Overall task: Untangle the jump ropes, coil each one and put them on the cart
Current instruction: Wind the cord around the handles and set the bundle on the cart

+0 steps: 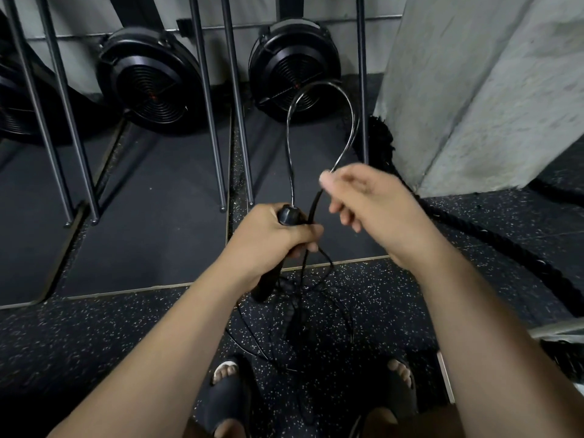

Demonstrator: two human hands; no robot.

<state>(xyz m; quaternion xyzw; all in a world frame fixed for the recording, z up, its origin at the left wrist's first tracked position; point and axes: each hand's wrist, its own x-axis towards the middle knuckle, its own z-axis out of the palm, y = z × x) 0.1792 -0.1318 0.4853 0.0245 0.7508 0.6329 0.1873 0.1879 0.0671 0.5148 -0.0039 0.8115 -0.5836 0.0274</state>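
Slide sandals [226, 398] stand on the speckled rubber floor [94, 343], and just ahead of them a tangle of jump ropes [295, 324] hangs down to it. The left hand [275, 237] is wrapped around a black handle [288, 214] and a few strands. The right hand [373, 203] pinches the thin cable [292, 121], which arcs up in a loop from the handle to its fingertips. The step in hand looks like untangling, with one rope being drawn free before coiling. Next, the right hand probably needs to follow this cable down through the knot while the left keeps the handle steady. No cart is in view. A thick battle rope [493, 245] lies beside a concrete pillar [474, 90].
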